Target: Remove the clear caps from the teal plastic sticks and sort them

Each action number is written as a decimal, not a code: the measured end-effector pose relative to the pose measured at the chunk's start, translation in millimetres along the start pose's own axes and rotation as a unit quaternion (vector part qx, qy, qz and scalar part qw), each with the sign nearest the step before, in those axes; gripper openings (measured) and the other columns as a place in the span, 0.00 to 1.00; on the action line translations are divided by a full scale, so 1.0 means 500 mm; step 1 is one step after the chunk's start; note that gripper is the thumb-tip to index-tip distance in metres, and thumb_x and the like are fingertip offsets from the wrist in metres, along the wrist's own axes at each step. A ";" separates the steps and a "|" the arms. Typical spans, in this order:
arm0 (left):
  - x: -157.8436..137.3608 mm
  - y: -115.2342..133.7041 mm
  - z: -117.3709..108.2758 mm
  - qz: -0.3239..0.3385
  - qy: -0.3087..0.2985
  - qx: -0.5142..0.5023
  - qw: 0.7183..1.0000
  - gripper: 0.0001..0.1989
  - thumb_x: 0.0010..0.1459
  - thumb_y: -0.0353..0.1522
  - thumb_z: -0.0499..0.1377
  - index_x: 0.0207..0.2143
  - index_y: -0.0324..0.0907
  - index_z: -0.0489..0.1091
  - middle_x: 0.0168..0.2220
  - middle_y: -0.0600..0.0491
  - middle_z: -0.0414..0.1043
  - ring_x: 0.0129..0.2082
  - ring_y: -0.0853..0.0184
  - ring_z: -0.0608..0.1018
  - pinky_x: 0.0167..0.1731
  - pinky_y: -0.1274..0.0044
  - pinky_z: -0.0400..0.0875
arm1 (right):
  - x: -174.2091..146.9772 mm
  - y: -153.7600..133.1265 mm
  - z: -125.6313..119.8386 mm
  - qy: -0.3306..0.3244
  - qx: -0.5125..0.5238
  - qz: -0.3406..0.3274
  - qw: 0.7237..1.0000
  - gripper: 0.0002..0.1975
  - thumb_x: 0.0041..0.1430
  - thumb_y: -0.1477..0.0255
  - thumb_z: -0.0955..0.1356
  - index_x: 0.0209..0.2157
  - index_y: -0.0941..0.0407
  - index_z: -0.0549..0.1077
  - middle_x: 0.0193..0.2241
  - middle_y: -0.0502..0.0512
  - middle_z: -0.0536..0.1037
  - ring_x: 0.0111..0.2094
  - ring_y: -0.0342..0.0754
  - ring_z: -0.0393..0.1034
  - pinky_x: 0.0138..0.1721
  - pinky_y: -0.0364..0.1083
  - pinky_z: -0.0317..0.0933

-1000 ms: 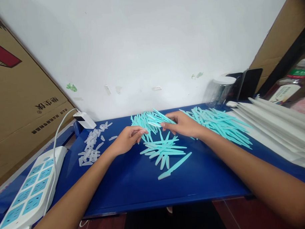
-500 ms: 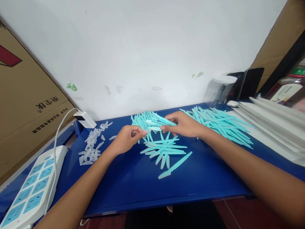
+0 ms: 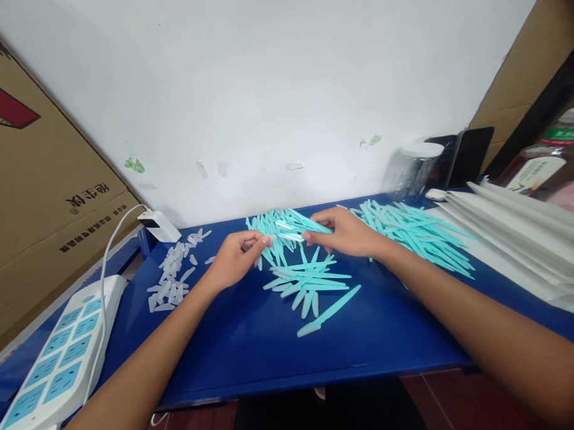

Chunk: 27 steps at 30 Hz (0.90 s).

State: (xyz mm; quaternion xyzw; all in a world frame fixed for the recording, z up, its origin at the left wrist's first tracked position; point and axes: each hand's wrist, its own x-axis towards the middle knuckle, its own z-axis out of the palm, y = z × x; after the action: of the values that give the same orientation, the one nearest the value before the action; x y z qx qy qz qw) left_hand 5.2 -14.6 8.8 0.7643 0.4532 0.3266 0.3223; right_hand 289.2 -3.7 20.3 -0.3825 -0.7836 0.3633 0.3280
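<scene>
My right hand (image 3: 341, 232) is closed around several turquoise eyebrow razors (image 3: 310, 223), whose shiny bare blades (image 3: 291, 237) point left. Close by on the left, the thumb and fingers of my left hand (image 3: 239, 257) are pinched together; anything between them is hidden. Beneath and behind the hands lies a heap of turquoise razors (image 3: 263, 223). Nearer to me, more razors are fanned across one another (image 3: 312, 280), and a single razor (image 3: 328, 312) lies slanted in front. Small translucent blade caps (image 3: 173, 272) are scattered to the left of my left hand.
Another pile of turquoise razors (image 3: 417, 238) spreads on the blue table (image 3: 254, 354) at right, beside stacked white envelopes (image 3: 518, 244). A clear jar (image 3: 415, 170) stands at the back. A white power strip (image 3: 66, 354) and a corded white device (image 3: 159, 226) occupy the left side.
My left hand has moved slightly left, away from the blades, and its fingertips are apart from them. My right hand keeps its razors almost where they were.
</scene>
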 end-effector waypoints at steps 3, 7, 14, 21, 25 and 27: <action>0.004 -0.002 0.000 -0.035 -0.005 -0.071 0.997 0.18 0.69 0.48 0.55 0.39 0.41 0.68 0.19 0.58 0.69 0.16 0.73 0.65 0.18 0.81 0.59 | 0.000 -0.001 -0.004 0.029 -0.013 -0.006 0.999 0.15 0.62 0.61 0.71 0.29 0.58 0.77 0.28 0.52 0.81 0.20 0.43 0.71 0.25 0.44 0.62; 0.008 -0.008 0.007 -0.088 -0.014 -0.184 0.979 0.15 0.69 0.46 0.55 0.40 0.45 0.61 0.18 0.60 0.68 0.14 0.72 0.64 0.15 0.82 0.57 | 0.000 -0.002 -0.001 0.020 -0.002 0.004 1.000 0.15 0.61 0.60 0.71 0.28 0.57 0.75 0.29 0.54 0.82 0.21 0.44 0.71 0.25 0.45 0.62; 0.005 -0.009 0.020 -0.101 -0.028 -0.321 0.941 0.17 0.63 0.44 0.65 0.37 0.40 0.67 0.22 0.62 0.60 0.16 0.79 0.56 0.18 0.83 0.55 | 0.002 0.002 0.011 -0.012 0.038 0.026 0.999 0.15 0.59 0.58 0.72 0.32 0.57 0.77 0.33 0.56 0.84 0.21 0.44 0.71 0.24 0.45 0.65; 0.008 -0.009 0.017 -0.140 0.011 -0.339 0.930 0.16 0.60 0.41 0.68 0.41 0.37 0.76 0.29 0.56 0.67 0.17 0.80 0.57 0.17 0.82 0.52 | 0.001 0.002 0.011 -0.016 0.040 0.021 0.999 0.13 0.60 0.61 0.72 0.33 0.57 0.77 0.33 0.55 0.84 0.21 0.43 0.71 0.25 0.44 0.65; 0.008 -0.013 0.014 -0.137 0.011 -0.308 0.941 0.16 0.60 0.39 0.67 0.46 0.37 0.78 0.35 0.51 0.73 0.18 0.79 0.60 0.18 0.80 0.56 | 0.001 0.002 0.009 -0.011 0.040 0.022 0.999 0.13 0.60 0.61 0.72 0.31 0.57 0.76 0.33 0.55 0.84 0.21 0.43 0.71 0.25 0.44 0.64; 0.006 -0.013 0.014 -0.123 -0.003 -0.267 0.956 0.19 0.61 0.39 0.67 0.51 0.38 0.78 0.38 0.50 0.76 0.19 0.78 0.62 0.19 0.79 0.60 | 0.002 0.003 0.008 -0.012 0.035 0.027 0.999 0.12 0.60 0.61 0.72 0.32 0.57 0.76 0.33 0.55 0.84 0.21 0.43 0.71 0.25 0.44 0.64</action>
State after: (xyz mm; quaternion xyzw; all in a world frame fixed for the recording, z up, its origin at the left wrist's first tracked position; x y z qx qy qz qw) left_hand 8.3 -10.9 0.2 0.5895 0.4388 0.3917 0.5536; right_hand 286.1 -3.6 17.4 -0.3873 -0.7635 0.4040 0.3223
